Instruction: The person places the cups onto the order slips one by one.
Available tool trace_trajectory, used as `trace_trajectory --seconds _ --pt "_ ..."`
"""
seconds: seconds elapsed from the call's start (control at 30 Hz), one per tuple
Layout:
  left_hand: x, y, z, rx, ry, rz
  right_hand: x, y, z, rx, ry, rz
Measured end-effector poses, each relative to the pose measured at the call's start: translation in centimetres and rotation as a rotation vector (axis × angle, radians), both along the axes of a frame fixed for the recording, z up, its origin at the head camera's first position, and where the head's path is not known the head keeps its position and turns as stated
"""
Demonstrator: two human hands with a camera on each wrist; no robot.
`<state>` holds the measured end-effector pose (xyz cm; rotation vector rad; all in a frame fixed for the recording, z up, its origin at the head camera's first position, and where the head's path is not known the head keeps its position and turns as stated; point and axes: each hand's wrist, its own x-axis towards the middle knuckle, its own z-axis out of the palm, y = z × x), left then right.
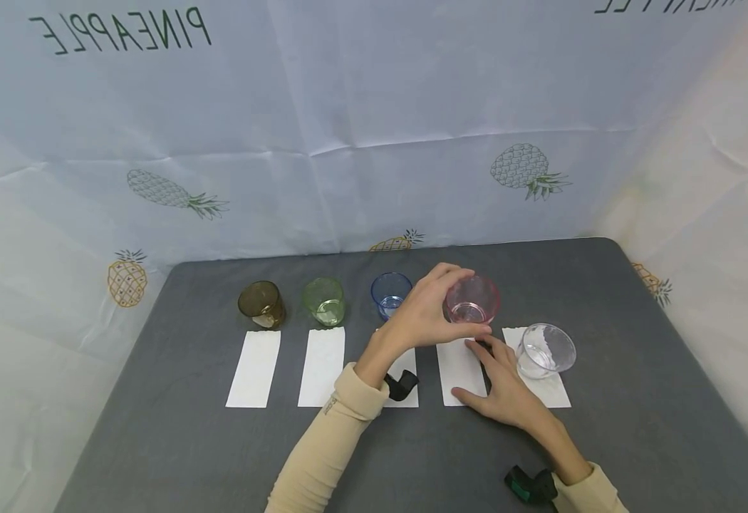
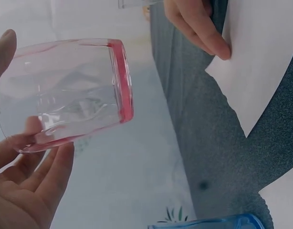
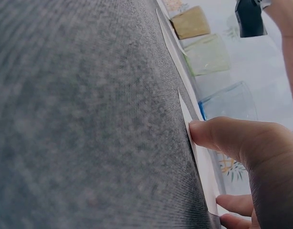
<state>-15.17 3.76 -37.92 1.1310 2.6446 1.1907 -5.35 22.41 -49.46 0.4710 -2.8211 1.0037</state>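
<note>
My left hand (image 1: 427, 311) grips a pink-tinted glass cup (image 1: 473, 296) between thumb and fingers. In the left wrist view the cup (image 2: 84, 90) is tipped on its side, off the table, its thick pink base facing right. Below it on the table lies a white paper strip (image 1: 459, 374). The right hand (image 1: 508, 388) rests on this strip, thumb and fingers spread apart; in the right wrist view the thumb (image 3: 232, 136) touches the paper's near edge. Just right of that hand a clear glass cup (image 1: 546, 350) stands on another paper strip (image 1: 556, 395).
Along the back of the grey table (image 1: 175, 427) stand a brown glass cup (image 1: 263, 303), a green one (image 1: 324, 301) and a blue one (image 1: 390, 292), with white strips (image 1: 253, 370) in front of them. A pineapple-print curtain (image 1: 348, 92) hangs behind.
</note>
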Motion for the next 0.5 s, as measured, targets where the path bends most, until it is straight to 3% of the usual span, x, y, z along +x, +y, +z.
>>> trace_trajectory --seconds 0.3,0.5 --pt "1.0 -0.4 0.9 0.023 -0.025 -0.013 0.0 0.1 0.6 -0.004 -0.066 -0.007" --pt "1.5 -0.5 0.6 0.051 -0.048 -0.017 0.0 0.1 0.8 -0.004 -0.076 -0.008"
